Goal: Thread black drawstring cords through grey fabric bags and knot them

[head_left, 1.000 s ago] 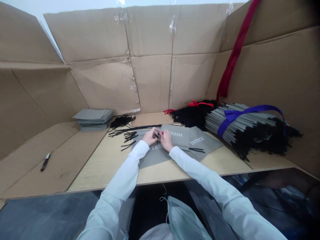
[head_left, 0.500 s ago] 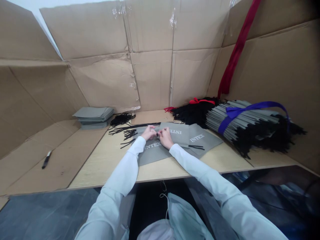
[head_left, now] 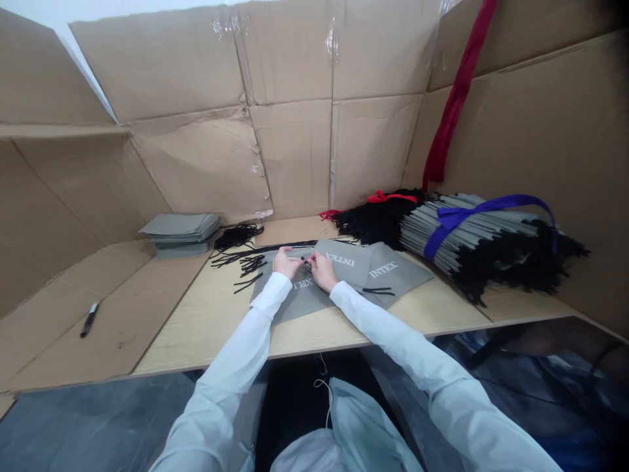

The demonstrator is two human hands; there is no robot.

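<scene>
**A:** Grip state?

**B:** We see the left grip (head_left: 287, 263) and the right grip (head_left: 322, 271) both clenched in a pinch, just beside each other. The right fingertips (head_left: 312, 261) sit almost against the left ones, over a short dark cord end (head_left: 306, 261).

**A:** Is the cord held?

**B:** We can't tell. The fingers hide it, and it's too small to say which grip has it, or whether both do.

**A:** Where's the work piece?

**B:** A grey INTEX paper bag (head_left: 299, 298) lies flat on the counter (head_left: 196, 321), directly under both grips. Two more grey bags (head_left: 344, 262) overlap it on the right, with two loose black cords (head_left: 378, 291) on the last one.

**A:** Nearby?

**B:** Short black cords (head_left: 252, 265) lie left of the grips, and a long one (head_left: 265, 250) runs along the top bag edge. Behind them are a black cord coil (head_left: 238, 237) and a stack of flat grey bags (head_left: 181, 235). On the right, we have a blue-ribboned bag bundle (head_left: 472, 233) and a red-tied black cord mass (head_left: 378, 219).

**A:** Hidden?

**B:** The bundle's far end is hard to make out, and the white sleeves (head_left: 246, 334) cut across the lower frame.
</scene>
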